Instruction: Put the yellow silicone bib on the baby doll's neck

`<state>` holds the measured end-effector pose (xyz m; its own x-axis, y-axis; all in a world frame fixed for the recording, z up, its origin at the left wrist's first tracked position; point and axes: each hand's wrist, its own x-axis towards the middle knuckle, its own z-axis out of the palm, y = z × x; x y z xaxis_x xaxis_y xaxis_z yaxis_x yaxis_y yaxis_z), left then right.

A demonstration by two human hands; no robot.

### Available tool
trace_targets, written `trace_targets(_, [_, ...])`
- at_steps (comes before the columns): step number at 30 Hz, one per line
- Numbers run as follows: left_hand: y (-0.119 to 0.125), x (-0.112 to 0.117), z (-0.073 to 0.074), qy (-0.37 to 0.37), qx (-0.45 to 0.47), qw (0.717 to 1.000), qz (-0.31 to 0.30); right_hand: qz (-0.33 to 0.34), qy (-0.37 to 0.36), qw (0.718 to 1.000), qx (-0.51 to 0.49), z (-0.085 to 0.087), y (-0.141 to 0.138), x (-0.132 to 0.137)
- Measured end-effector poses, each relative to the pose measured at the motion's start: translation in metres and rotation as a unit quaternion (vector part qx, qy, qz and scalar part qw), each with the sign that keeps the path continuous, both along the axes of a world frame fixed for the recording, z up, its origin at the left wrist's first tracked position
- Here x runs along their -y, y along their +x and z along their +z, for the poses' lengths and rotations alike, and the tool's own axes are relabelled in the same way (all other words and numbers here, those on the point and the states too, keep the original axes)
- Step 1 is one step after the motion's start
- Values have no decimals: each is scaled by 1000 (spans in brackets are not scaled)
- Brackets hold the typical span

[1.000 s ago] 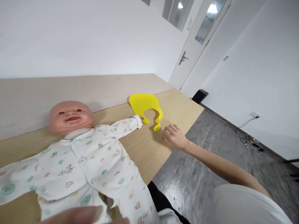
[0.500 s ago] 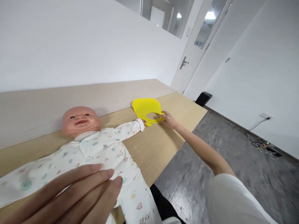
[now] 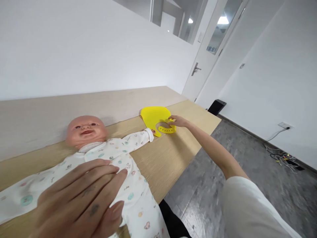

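A baby doll in a white patterned suit lies on its back on the wooden table. My left hand hovers flat over the doll's belly, fingers stretched out and holding nothing. A yellow bib lies on the table beyond the doll's outstretched arm. My right hand reaches far out and pinches the bib's neck strap between thumb and fingers.
A low pale ledge runs behind the table against the white wall. The table's right edge drops to a grey floor. A white door, a black box and cables lie beyond.
My right hand went from the bare table up to the bib and took hold of its strap. My left hand rose into view and now hovers over the doll's body.
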<state>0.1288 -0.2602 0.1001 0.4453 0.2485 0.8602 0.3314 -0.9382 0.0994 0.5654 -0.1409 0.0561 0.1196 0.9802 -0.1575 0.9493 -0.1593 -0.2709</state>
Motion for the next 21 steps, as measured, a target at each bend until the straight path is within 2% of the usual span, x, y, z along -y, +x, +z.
trace_targets(3, [6, -14, 7, 97, -13, 995, -8, -19, 4, 999, 48, -3, 4, -13])
trace_targets(6, [7, -19, 15, 178, -46, 983, 4, 7, 3, 995, 98, -5, 16, -16])
trace_targets(9, [8, -18, 22, 195, -80, 977, 34, 90, -15, 975, 202, -7, 26, -11])
trace_targets(12, [11, -18, 24, 197, -81, 976, 45, 216, -9, 924, 314, -12, 26, -6])
trace_targets(14, [12, -19, 23, 195, -77, 977, 44, 279, -3, 895, 347, -16, 22, -4])
trace_targets(17, [13, -20, 20, 194, -70, 978, 38, 325, -2, 868, 377, -20, 14, -3])
trace_targets(21, [15, -21, 15, 222, -60, 973, 32, 339, 1, 858, 385, -20, 8, -3])
